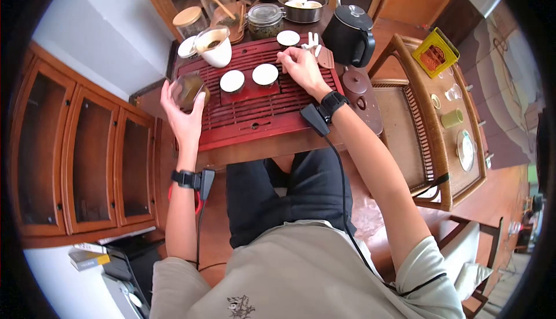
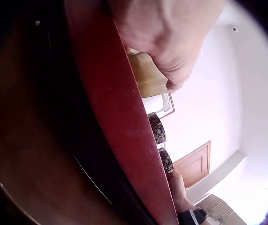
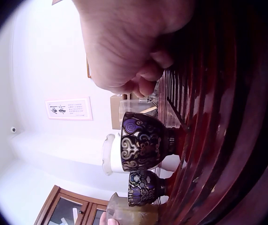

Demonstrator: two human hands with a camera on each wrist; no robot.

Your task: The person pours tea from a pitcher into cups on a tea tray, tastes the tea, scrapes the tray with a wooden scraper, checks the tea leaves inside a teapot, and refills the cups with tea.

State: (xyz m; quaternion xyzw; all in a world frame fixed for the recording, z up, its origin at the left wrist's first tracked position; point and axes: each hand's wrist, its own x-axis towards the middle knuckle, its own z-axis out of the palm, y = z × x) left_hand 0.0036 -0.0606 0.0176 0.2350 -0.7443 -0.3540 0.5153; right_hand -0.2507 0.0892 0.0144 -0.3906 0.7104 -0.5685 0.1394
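Note:
My left hand (image 1: pixel 186 116) grips a clear glass pitcher (image 1: pixel 189 90) of yellow-brown tea at the tea tray's left side; the pitcher also shows in the left wrist view. My right hand (image 1: pixel 302 70) is low over the slatted red tea tray (image 1: pixel 243 128), right of the cups, its fingers loosely curled and nothing visible in them. Two dark patterned cups with white insides, a left cup (image 1: pixel 232 81) and a right cup (image 1: pixel 265 74), stand between my hands. A third cup (image 1: pixel 288 39) stands behind. A white vessel (image 1: pixel 215 52) with brown contents is at the tray's back left.
A black electric kettle (image 1: pixel 347 35) and a brown teapot (image 1: pixel 356 85) stand on the right. Behind the tray are a lidded glass jar (image 1: pixel 265 21), a steel pot (image 1: pixel 302 6) and a wooden-lidded jar (image 1: pixel 189 21). A wicker cart (image 1: pixel 425 116) is further right.

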